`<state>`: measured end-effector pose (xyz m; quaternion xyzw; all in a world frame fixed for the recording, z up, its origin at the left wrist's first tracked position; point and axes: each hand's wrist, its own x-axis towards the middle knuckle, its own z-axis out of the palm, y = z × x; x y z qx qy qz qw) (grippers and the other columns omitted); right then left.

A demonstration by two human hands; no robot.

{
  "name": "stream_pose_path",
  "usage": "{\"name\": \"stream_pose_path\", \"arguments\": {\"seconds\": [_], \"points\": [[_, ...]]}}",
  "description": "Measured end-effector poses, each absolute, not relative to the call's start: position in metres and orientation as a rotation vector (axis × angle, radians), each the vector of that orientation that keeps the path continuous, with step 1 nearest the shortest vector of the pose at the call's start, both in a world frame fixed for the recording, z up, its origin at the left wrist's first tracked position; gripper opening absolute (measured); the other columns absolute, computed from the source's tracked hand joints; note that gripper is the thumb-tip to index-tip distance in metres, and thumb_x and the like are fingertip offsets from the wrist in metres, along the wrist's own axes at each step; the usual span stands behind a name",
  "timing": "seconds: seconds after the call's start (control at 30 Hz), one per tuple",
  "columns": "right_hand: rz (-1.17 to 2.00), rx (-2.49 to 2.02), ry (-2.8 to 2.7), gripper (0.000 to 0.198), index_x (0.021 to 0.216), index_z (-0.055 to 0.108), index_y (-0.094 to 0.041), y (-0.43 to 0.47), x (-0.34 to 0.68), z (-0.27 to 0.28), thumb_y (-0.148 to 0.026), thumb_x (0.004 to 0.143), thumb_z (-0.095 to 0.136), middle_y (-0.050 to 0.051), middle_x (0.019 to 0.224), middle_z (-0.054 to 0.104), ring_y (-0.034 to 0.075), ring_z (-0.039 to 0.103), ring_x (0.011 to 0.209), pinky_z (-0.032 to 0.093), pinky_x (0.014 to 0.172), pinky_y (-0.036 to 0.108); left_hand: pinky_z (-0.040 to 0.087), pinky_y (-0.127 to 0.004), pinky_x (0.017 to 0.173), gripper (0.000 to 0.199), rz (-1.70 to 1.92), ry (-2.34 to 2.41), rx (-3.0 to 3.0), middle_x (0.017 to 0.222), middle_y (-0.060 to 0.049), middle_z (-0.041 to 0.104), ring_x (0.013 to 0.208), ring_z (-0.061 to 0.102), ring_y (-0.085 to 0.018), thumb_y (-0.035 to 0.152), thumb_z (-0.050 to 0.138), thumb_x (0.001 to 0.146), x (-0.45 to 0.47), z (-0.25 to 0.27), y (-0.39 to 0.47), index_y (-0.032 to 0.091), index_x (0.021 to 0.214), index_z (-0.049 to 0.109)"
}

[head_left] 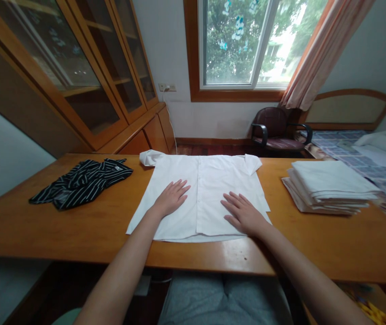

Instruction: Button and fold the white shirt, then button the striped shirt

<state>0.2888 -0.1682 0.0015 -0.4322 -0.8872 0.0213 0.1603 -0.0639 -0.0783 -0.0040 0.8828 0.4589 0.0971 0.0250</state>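
A white button-up shirt point(209, 180) lies spread front side up on the wooden table, its button line running down the middle and its hem toward me. The upper end reaches the table's far edge, and a sleeve sticks out at each top corner. My left hand point(172, 197) rests flat on the shirt left of the buttons, fingers spread. On the right half, lower down, my right hand point(243, 213) also lies flat with its fingers apart. Neither hand grips the cloth.
A crumpled black garment with white stripes point(83, 183) lies on the table point(112, 239) at left. At right stands a stack of folded white clothes point(328, 187). Beyond the table are a glass-door cabinet point(112, 67), an office chair point(277, 128) and a bed point(348, 144).
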Motion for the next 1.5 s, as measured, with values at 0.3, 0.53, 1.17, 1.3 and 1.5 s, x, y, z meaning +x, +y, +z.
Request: {"name": "stream_pose_path", "arguments": {"seconds": [0.3, 0.53, 1.17, 1.3, 1.5], "points": [[0.075, -1.256, -2.637, 0.058, 0.152, 0.037, -0.030, -0.186, 0.294, 0.004, -0.046, 0.098, 0.050, 0.008, 0.161, 0.029, 0.033, 0.025, 0.148, 0.025, 0.117, 0.060, 0.019, -0.048, 0.122, 0.049, 0.250, 1.423, 2.730, 0.160, 0.000, 0.033, 0.150, 0.024, -0.022, 0.047, 0.032, 0.102, -0.063, -0.001, -0.082, 0.032, 0.148, 0.042], [0.081, -1.303, -2.614, 0.058, 0.151, 0.038, -0.031, -0.204, 0.291, 0.006, -0.047, 0.096, 0.052, 0.007, 0.161, 0.030, 0.032, 0.027, 0.147, 0.025, 0.117, 0.056, 0.019, -0.049, 0.122, 0.049, 0.236, 1.397, 2.781, 0.160, -0.001, 0.032, 0.150, 0.022, -0.023, 0.046, 0.032, 0.102, -0.064, -0.002, -0.095, 0.033, 0.149, 0.040], [0.042, -1.569, -2.387, 0.052, 0.144, 0.049, -0.018, -0.108, 0.223, 0.002, -0.045, 0.099, 0.044, 0.010, 0.154, 0.042, 0.029, 0.035, 0.142, 0.025, 0.118, 0.046, 0.017, -0.048, 0.122, 0.049, 0.218, 1.414, 2.821, 0.161, 0.000, 0.029, 0.150, 0.021, -0.022, 0.044, 0.032, 0.103, -0.062, -0.001, -0.104, 0.034, 0.150, 0.036], [0.035, -1.586, -2.398, 0.052, 0.145, 0.049, -0.021, -0.113, 0.223, -0.002, -0.046, 0.099, 0.043, 0.009, 0.156, 0.039, 0.029, 0.030, 0.146, 0.022, 0.119, 0.047, 0.018, -0.048, 0.122, 0.049, 0.215, 1.413, 2.817, 0.161, 0.001, 0.029, 0.150, 0.021, -0.022, 0.045, 0.033, 0.103, -0.061, 0.001, -0.105, 0.034, 0.150, 0.036], [0.027, -1.577, -2.431, 0.054, 0.146, 0.047, -0.022, -0.129, 0.229, -0.001, -0.048, 0.100, 0.039, 0.008, 0.158, 0.037, 0.029, 0.028, 0.147, 0.021, 0.119, 0.048, 0.018, -0.050, 0.122, 0.049, 0.198, 1.429, 2.818, 0.162, 0.000, 0.028, 0.151, 0.020, -0.023, 0.044, 0.034, 0.103, -0.058, -0.001, -0.113, 0.034, 0.151, 0.035]]}}
